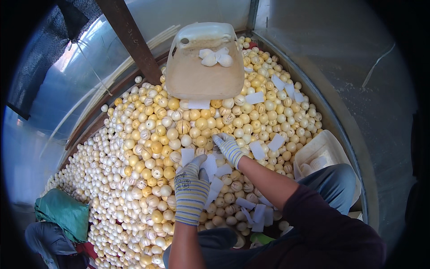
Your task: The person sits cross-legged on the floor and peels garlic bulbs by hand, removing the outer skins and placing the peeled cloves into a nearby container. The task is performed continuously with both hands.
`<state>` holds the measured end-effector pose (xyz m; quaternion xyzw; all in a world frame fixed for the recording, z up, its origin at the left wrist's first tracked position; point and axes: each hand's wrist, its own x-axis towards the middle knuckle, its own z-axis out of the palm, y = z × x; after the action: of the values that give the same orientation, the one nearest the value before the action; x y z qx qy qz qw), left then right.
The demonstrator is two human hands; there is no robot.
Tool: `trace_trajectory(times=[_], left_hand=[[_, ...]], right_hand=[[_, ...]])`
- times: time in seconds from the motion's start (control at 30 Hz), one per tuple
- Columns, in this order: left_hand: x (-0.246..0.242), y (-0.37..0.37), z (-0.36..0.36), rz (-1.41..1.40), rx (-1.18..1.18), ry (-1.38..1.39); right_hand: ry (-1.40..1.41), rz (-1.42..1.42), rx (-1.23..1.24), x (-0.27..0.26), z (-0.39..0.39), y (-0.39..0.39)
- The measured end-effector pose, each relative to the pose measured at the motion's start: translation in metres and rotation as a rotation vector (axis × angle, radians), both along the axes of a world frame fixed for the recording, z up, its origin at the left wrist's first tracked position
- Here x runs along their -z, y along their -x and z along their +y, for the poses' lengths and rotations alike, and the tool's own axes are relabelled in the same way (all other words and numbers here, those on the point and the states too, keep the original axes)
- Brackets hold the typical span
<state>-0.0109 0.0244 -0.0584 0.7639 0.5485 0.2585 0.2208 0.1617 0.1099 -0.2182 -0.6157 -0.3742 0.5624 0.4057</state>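
Note:
Round yellow-and-cream fruits with purplish stripes (156,147), possibly pepino melons, form a large heap before me. My left hand (192,186), in a striped knit glove, is over the heap beside white foam net sleeves (210,166); its thumb and fingers are slightly apart and I cannot tell if it holds anything. Farther forward, my right hand (228,147), gloved alike, reaches down with its fingertips at the fruits; whether it grips one is hidden. More flat foam sleeves (257,150) lie scattered on the fruits around both hands.
A beige plastic container (205,80) with foam-wrapped fruits (216,58) stands on the heap ahead. A white plastic tub (322,143) with foam-netted items is by my right knee. A metal-edged wall (315,89) curves along the right. At lower left are a green sack (62,213) and another person's leg (50,238).

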Motion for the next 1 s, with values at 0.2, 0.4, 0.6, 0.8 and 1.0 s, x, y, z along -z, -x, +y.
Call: trace_trajectory(times=[0.2, 0.4, 0.6, 0.8, 1.0], left_hand=[[-0.016, 0.012, 0.017, -0.193, -0.233, 0.096], [-0.017, 0.027, 0.029, -0.237, -0.356, 0.077], [-0.020, 0.032, 0.028, -0.479, -0.343, 0.303], [-0.037, 0.007, 0.021, -0.969, -0.144, 0.578], [-0.048, 0.001, 0.005, -1.062, -0.025, 0.518]], right_hand=[[0.109, -0.686, -0.057, 0.017, 0.100, 0.039], [0.130, 0.097, 0.020, 0.021, 0.098, 0.009], [-0.368, 0.359, -0.143, -0.072, 0.001, -0.005], [-1.076, -0.612, -0.297, -0.158, -0.056, 0.007], [-1.079, -0.589, -0.282, -0.179, -0.077, 0.001]])
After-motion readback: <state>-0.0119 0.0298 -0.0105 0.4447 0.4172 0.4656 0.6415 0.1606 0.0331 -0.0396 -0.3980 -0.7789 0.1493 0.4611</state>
